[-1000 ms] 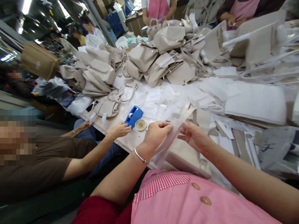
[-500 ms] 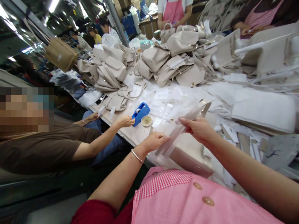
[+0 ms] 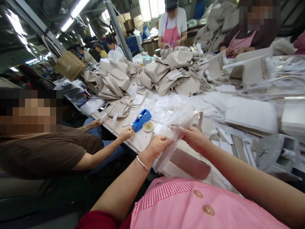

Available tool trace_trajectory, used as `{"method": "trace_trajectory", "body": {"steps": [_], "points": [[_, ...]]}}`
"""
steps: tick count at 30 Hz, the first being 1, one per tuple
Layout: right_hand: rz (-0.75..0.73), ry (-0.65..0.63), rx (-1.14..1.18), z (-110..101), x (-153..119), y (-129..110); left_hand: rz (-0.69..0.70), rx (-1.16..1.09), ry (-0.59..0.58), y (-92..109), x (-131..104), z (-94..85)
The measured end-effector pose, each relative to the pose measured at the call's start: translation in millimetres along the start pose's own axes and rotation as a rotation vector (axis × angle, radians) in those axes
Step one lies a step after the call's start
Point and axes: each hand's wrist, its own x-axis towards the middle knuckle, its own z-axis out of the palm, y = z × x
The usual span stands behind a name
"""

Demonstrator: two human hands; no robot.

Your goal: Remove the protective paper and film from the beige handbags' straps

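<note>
Both of my hands hold a clear plastic bag (image 3: 166, 155) above the table's near edge. My left hand (image 3: 156, 147), with a bangle at the wrist, pinches the bag on its left side. On the other side, my right hand (image 3: 194, 138) grips it between thumb and fingers. Right below the plastic lies a beige handbag (image 3: 194, 163), its strap (image 3: 200, 122) rising beyond my right hand. The bag's contents, if any, are hard to make out through the plastic.
Left of my hands stand a blue tape dispenser (image 3: 142, 120) and a small round dish (image 3: 148, 127). A co-worker's hand (image 3: 126, 133) is at the dispenser. Beige handbags (image 3: 156, 71) are heaped at the back. White padding (image 3: 250, 113) and loose paper strips lie to the right.
My view has tilted up and shifted right. My hands have drawn slightly closer together on the plastic bag. The co-worker's hand has moved a little away from the tape dispenser's front.
</note>
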Motion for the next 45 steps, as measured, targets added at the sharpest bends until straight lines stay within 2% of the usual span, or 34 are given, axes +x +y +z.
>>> {"method": "trace_trajectory", "body": {"steps": [3,6,9,12,16,17,19,22,27,30,32,34,35,37,39,41,45], "points": [[0.054,0.085,0.246,-9,4,-9,-0.014,0.018,0.041,-14,-7,4.9],[0.017,0.221,0.267,-9,5,-12,-0.02,0.019,0.055,-20,-10,12.2],[-0.001,0.182,0.216,-1,-3,-1,-0.019,-0.023,0.097,-17,-12,19.9],[0.049,0.105,0.248,-1,-12,8,-0.002,-0.014,0.118,-15,-13,22.9],[0.098,0.005,0.307,-25,-1,-5,0.038,0.072,0.13,-22,-16,16.5],[0.101,0.026,0.324,-32,6,-10,0.042,0.114,0.143,-25,-16,14.1],[0.105,0.159,0.346,-46,21,-18,0.029,0.181,0.156,-30,-13,10.4],[0.096,0.343,0.337,-52,39,-12,-0.033,0.171,0.148,-32,-5,9.3],[0.086,0.31,0.303,-41,49,12,-0.023,0.174,0.12,-28,14,8.5],[0.021,0.34,0.284,-43,54,10,-0.047,0.163,0.119,-28,22,3.8],[0.018,0.256,0.285,-48,56,6,-0.064,0.127,0.144,-29,25,0.9],[0.129,0.144,0.208,-51,53,7,-0.04,0.131,0.181,-28,26,-0.6],[0.194,0.135,0.122,-52,50,10,-0.014,0.157,0.203,-27,26,-0.8],[0.229,0.233,-0.093,-53,42,18,0.039,0.238,0.244,-26,24,-0.2],[0.081,0.377,-0.262,-55,34,22,0.082,0.328,0.276,-27,21,1.6],[-0.111,0.429,-0.373,-56,29,21,0.124,0.404,0.29,-29,17,4.8],[-0.299,0.312,-0.796,-55,25,6,0.244,0.558,0.297,-37,6,13.3]]}}
